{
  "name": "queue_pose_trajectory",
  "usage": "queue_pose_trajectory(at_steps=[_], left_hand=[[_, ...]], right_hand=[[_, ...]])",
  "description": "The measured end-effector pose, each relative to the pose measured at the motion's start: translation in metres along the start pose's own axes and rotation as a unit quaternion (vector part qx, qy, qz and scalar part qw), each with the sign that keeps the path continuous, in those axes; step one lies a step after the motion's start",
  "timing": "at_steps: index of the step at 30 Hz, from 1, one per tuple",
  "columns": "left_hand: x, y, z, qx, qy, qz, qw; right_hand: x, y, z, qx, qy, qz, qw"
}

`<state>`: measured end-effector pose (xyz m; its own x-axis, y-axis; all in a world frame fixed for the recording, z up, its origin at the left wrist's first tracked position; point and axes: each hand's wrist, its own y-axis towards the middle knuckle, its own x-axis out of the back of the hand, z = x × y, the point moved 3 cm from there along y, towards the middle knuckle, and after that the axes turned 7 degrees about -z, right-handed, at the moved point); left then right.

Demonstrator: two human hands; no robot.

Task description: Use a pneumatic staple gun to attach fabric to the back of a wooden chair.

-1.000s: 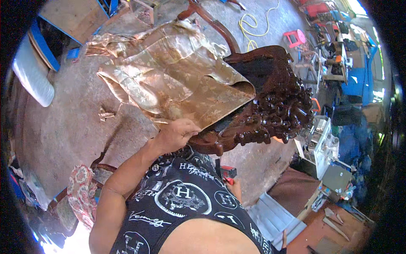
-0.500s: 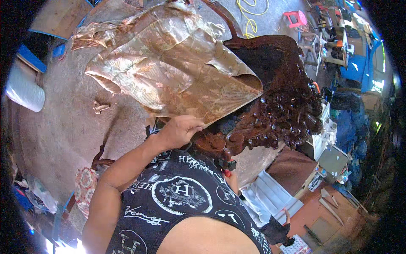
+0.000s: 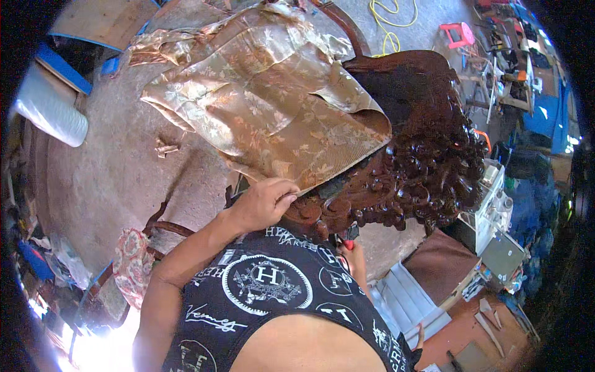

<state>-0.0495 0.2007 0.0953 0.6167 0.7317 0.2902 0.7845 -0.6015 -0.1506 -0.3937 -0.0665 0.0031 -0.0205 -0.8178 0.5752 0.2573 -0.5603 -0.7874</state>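
My left hand pinches the near edge of a gold, leaf-patterned fabric, which lies rumpled over a dark, carved, glossy wooden chair piece. The carved frame shows beyond the fabric's right and lower edges, with a dark panel inside it. My right hand is low beside the chair, closed on a red-and-black tool, which is partly hidden behind my body and the carved wood.
Yellow hose, pink stool, cluttered benches right. Grey machine and pale padded piece lower right, beside part of another person. Wrapped roll, blue-edged board left, flowered upholstered piece lower left.
The chair and fabric sit a little further right in view. The tool in my right hand has risen toward the frame's lower edge. My left hand keeps its pinch.
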Motion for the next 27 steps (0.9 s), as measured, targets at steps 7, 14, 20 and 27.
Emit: queue_pose_trajectory(at_steps=[7,14,20,27], left_hand=[[0.003,0.006,-0.003,-0.039,-0.003,0.036,0.999],[0.007,0.000,0.006,-0.007,0.004,0.034,0.999],[0.027,0.012,0.013,-0.021,0.013,-0.010,1.000],[0.037,0.021,0.010,-0.012,-0.003,-0.003,1.000]], right_hand=[[0.010,0.002,0.014,0.029,-0.078,-0.004,0.997],[0.007,-0.010,0.024,0.098,-0.092,-0.047,0.990],[0.005,-0.018,0.033,0.104,-0.130,-0.042,0.985],[0.002,-0.033,0.055,0.020,-0.170,-0.007,0.985]])
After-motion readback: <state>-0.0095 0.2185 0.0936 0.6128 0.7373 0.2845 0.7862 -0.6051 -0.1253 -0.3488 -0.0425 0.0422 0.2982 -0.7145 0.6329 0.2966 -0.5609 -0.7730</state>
